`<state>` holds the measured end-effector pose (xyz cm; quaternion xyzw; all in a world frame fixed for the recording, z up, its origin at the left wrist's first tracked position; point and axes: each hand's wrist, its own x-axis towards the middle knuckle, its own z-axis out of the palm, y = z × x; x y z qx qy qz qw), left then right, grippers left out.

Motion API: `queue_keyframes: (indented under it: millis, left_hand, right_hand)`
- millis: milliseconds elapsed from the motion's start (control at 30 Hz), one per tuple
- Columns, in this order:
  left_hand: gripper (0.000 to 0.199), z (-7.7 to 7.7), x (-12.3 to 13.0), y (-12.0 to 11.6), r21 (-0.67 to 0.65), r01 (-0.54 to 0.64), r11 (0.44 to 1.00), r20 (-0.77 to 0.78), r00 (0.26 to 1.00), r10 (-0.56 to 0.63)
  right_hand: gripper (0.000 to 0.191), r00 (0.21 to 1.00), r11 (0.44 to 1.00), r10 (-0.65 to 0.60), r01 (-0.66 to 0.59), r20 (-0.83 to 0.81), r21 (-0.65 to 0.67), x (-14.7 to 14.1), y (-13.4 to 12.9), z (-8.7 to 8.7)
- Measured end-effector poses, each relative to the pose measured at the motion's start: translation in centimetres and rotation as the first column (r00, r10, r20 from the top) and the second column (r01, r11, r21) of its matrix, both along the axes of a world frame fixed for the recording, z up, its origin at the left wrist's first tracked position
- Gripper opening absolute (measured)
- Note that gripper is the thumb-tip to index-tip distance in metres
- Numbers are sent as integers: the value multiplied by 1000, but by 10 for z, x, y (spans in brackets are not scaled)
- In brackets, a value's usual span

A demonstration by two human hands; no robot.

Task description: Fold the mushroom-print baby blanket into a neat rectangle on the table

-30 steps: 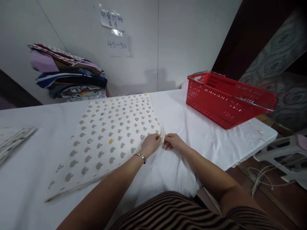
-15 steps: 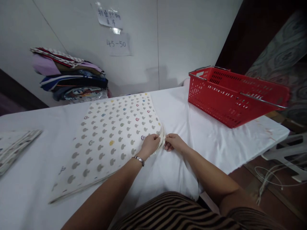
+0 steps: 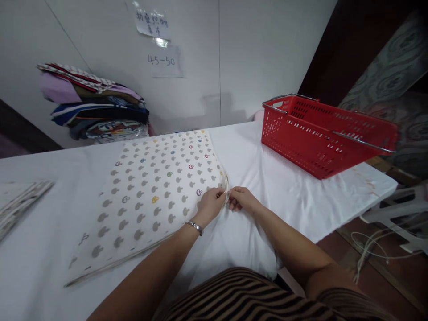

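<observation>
A folded cream cloth (image 3: 160,178) printed with grey, yellow, blue and red mushroom shapes lies in layers before me. My left hand (image 3: 210,204), a bracelet at its wrist, pinches the layered edge at the cloth's near right corner. Right beside it, my right hand (image 3: 243,199) is closed, its fingertips gripping the edge of the same corner. The two sets of fingertips almost meet there. Some fingers of the right hand are curled under and partly hidden.
A white sheet covers the table (image 3: 284,196). At the right stands a red plastic basket (image 3: 301,142) with metal handles. Another folded patterned cloth (image 3: 23,205) lies at the left edge. Against the wall is a stack of folded textiles (image 3: 100,107). Cords (image 3: 364,249) hang beside a white stool (image 3: 397,209).
My left fingers have shifted slightly right along the corner, closer to my right fingertips. The layers there, fanned apart before, now look closer together. The view has moved a little.
</observation>
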<state>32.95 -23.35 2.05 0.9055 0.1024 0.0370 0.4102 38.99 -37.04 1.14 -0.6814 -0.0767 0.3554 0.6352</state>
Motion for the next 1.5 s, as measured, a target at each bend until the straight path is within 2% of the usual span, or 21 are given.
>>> queue_keyframes:
  millis: [367, 467, 567, 700, 767, 933, 1033, 1133, 1300, 1400, 1500]
  left_hand:
    - [19, 2, -3, -4, 22, -78, 997, 16, 997, 77]
    - [18, 2, -2, -3, 55, -71, 996, 20, 997, 70]
    - [18, 3, -4, -2, 142, -70, 987, 44, 997, 64]
    - [17, 4, -7, -4, 350, -26, 936, 79, 997, -1]
    - [16, 4, -8, -7, 386, -4, 922, 67, 997, -23]
    - [18, 4, -7, -9, 265, -16, 964, 69, 998, -2]
    - [22, 2, -6, -4, 83, -16, 996, 43, 999, 13]
    - [24, -3, -3, 1, -72, -20, 997, 14, 1000, 21]
    - [24, -9, 1, 5, -129, -14, 992, -6, 1000, 13]
    - [25, -3, -1, 5, -41, -13, 999, -16, 1000, 12]
    - [24, 9, -5, 4, 196, -16, 980, 15, 1000, 13]
  right_hand:
    - [14, 1000, 997, 17, -16, -16, 78, 1, -1, -4]
    - [14, 1000, 998, 10, -9, -19, 61, 1, -1, -4]
    - [12, 1000, 999, -7, 8, -23, 48, 1, -1, -5]
    - [11, 998, 998, -21, 24, -57, 55, 2, -1, -5]
    - [11, 998, 998, -24, 27, -61, 60, 2, -1, -4]
    - [12, 999, 998, -3, 6, -39, 66, 0, -2, 1]
    - [18, 999, 998, 5, -3, -34, 66, 1, -2, 0]
    - [23, 1000, 998, 8, -7, -23, 63, 2, -3, -3]
    - [17, 1000, 998, 8, -7, -23, 61, 2, -2, -5]
    - [13, 999, 998, 4, -2, -33, 60, 2, -2, -5]
    - [12, 999, 998, -12, 14, -44, 56, 2, -2, -5]
